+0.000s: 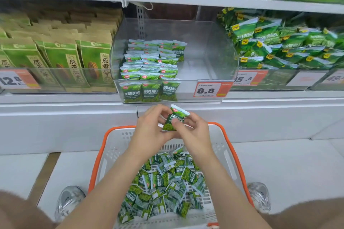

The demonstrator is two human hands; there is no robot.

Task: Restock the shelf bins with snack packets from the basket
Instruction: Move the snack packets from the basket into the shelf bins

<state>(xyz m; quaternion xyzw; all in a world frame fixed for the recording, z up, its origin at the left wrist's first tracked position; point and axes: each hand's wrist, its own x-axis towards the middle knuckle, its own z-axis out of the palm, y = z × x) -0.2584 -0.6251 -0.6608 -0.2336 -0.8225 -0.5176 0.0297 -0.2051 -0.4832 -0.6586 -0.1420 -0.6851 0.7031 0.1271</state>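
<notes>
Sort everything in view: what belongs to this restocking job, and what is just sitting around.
Job: held green pea packet; white basket; loose packets in it; half-filled clear bin; stacked packets inside.
Not the job: kraft seed bags on the left; green bags in the right bin; 8.8 price tag.

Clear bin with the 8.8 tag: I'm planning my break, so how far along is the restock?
Done: neat packet rows fill the left of the clear bin. In hand: left hand and right hand pinch one packet below it. Left: its right half is bare; the basket holds a heap.
</notes>
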